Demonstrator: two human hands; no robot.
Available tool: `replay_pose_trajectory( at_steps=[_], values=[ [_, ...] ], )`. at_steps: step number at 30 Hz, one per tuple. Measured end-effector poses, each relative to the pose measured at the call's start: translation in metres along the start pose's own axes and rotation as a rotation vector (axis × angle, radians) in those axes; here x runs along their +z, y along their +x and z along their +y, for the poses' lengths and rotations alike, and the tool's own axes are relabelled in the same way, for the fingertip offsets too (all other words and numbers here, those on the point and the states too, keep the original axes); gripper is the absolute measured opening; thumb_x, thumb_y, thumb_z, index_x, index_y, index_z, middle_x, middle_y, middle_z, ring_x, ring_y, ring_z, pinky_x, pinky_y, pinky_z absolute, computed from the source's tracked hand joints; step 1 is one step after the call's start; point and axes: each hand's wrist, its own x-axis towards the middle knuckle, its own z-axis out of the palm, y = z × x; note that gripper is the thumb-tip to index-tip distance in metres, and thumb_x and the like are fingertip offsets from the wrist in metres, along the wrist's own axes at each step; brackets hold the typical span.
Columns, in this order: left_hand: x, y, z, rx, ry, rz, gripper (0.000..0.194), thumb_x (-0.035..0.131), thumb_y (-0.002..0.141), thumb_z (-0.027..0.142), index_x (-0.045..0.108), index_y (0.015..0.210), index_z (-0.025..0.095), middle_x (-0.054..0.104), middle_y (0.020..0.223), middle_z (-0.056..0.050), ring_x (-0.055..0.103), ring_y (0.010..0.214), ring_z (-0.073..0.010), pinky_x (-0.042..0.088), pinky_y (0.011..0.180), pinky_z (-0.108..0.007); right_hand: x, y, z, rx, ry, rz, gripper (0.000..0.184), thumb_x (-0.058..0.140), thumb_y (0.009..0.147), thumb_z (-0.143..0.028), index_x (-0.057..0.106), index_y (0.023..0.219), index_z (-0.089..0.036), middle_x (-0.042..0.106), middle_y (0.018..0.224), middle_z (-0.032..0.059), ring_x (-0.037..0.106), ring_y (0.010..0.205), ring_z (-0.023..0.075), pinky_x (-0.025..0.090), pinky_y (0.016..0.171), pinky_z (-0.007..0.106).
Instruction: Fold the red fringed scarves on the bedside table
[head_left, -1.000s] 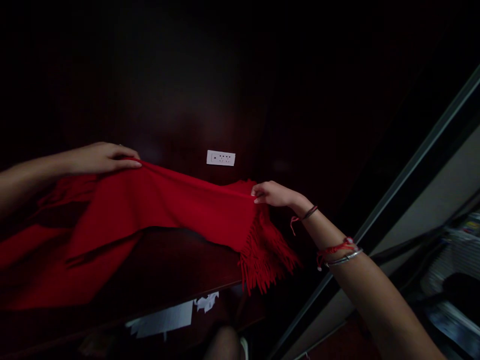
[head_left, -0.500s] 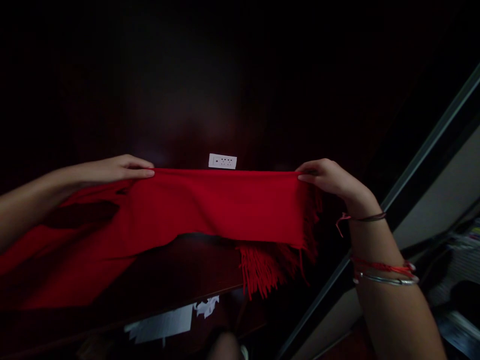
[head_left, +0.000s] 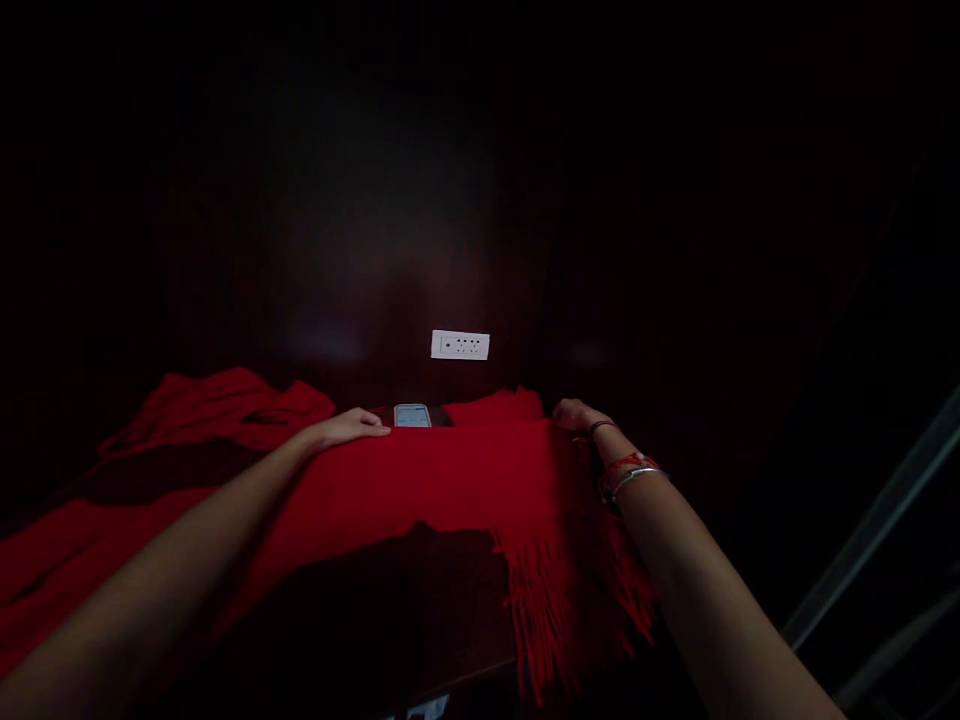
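A red fringed scarf (head_left: 450, 475) lies stretched across a dark wooden tabletop (head_left: 375, 610). My left hand (head_left: 346, 427) grips its far edge left of centre, fingers closed on the cloth. My right hand (head_left: 576, 414) holds the same edge further right, above the hanging fringe (head_left: 555, 590). A phone (head_left: 412, 415) with a lit screen lies just beyond the scarf between my hands.
A white wall socket (head_left: 460, 345) sits on the dark panel behind the table. More of the red scarf is bunched at the far left (head_left: 217, 405). A pale metal frame (head_left: 885, 530) slants up at the right. The room is very dark.
Both hands have carried the scarf's edge forward and down from mid-air onto the table. The phone has come into view behind the cloth.
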Motion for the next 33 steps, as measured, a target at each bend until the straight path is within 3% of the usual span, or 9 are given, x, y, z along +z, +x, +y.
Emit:
replay_pose_trajectory(
  at_steps=[6,10,13,16,19,22,24,29,33],
  values=[
    [0.017,0.02,-0.044,-0.034,0.098,-0.01,0.037,0.051,0.06,0.052,0.053,0.056,0.016,0.049,0.054,0.002,0.045,0.058,-0.0133,0.033,0.055,-0.022,0.051,0.038,0.008,0.125,0.021,-0.084,0.022,0.044,0.081,-0.022,0.058,0.092,-0.01,0.057,0.094,0.012,0.053,0.088,0.0172,0.04,0.074,0.025],
    [0.02,0.022,-0.056,-0.073,0.246,-0.12,0.045,0.043,0.064,0.058,0.055,0.059,0.015,0.051,0.06,0.001,0.048,0.062,-0.0141,0.033,0.056,-0.021,0.071,0.04,0.007,0.171,0.02,-0.044,0.025,0.04,0.08,-0.019,0.06,0.092,-0.008,0.059,0.092,0.016,0.055,0.087,0.0192,0.038,0.07,0.022],
    [0.021,0.021,-0.055,-0.124,0.379,-0.124,0.048,0.037,0.068,0.059,0.056,0.067,0.015,0.054,0.066,-0.002,0.05,0.066,-0.016,0.035,0.059,-0.023,0.076,0.032,-0.001,0.197,0.005,0.024,0.027,0.038,0.08,-0.019,0.058,0.095,-0.007,0.057,0.094,0.017,0.055,0.085,0.0192,0.039,0.069,0.023],
    [0.021,0.015,-0.045,-0.136,0.54,-0.1,0.042,0.04,0.07,0.051,0.056,0.079,0.014,0.056,0.076,-0.006,0.051,0.072,-0.0189,0.037,0.063,-0.026,0.068,0.02,-0.011,0.217,-0.018,0.132,0.028,0.037,0.08,-0.015,0.053,0.101,-0.006,0.052,0.102,0.0179,0.05,0.092,0.021,0.037,0.074,0.026],
    [0.029,0.002,-0.02,-0.037,0.724,0.053,0.039,0.047,0.069,0.039,0.052,0.097,0.013,0.052,0.094,-0.011,0.049,0.085,-0.0234,0.038,0.071,-0.03,0.053,0.003,-0.019,0.174,-0.008,0.241,0.028,0.04,0.078,-0.012,0.051,0.103,-0.008,0.049,0.106,0.0158,0.046,0.096,0.0204,0.035,0.079,0.026],
    [0.056,-0.017,0.016,0.158,0.79,0.218,0.036,0.042,0.074,0.036,0.05,0.102,0.013,0.047,0.101,-0.012,0.047,0.091,-0.0225,0.037,0.077,-0.031,0.042,-0.022,-0.027,-0.035,0.11,0.275,0.022,0.046,0.075,-0.016,0.056,0.095,-0.011,0.054,0.096,0.0101,0.05,0.086,0.0151,0.036,0.078,0.021],
    [0.081,-0.03,0.038,0.285,0.758,0.185,0.034,0.041,0.077,0.037,0.051,0.1,0.014,0.047,0.101,-0.01,0.046,0.091,-0.0203,0.037,0.08,-0.03,0.042,-0.041,-0.032,-0.144,0.194,0.266,0.019,0.049,0.075,-0.019,0.058,0.09,-0.013,0.057,0.091,0.0075,0.051,0.082,0.0134,0.037,0.077,0.02],
    [0.135,-0.044,0.053,0.427,0.707,0.094,0.028,0.042,0.079,0.033,0.051,0.099,0.016,0.048,0.1,-0.007,0.048,0.091,-0.0174,0.038,0.079,-0.026,0.074,-0.079,-0.038,-0.139,0.252,0.229,0.023,0.049,0.075,-0.016,0.057,0.096,-0.013,0.057,0.092,0.0075,0.052,0.083,0.0132,0.038,0.077,0.021],
    [0.143,-0.039,0.034,0.451,0.7,0.077,0.026,0.037,0.082,0.032,0.053,0.095,0.017,0.051,0.096,-0.007,0.05,0.087,-0.0167,0.039,0.077,-0.026,0.109,-0.093,-0.032,0.026,0.291,0.314,0.027,0.04,0.079,-0.015,0.055,0.1,-0.01,0.056,0.096,0.0111,0.052,0.088,0.0139,0.038,0.08,0.023]
  ],
)
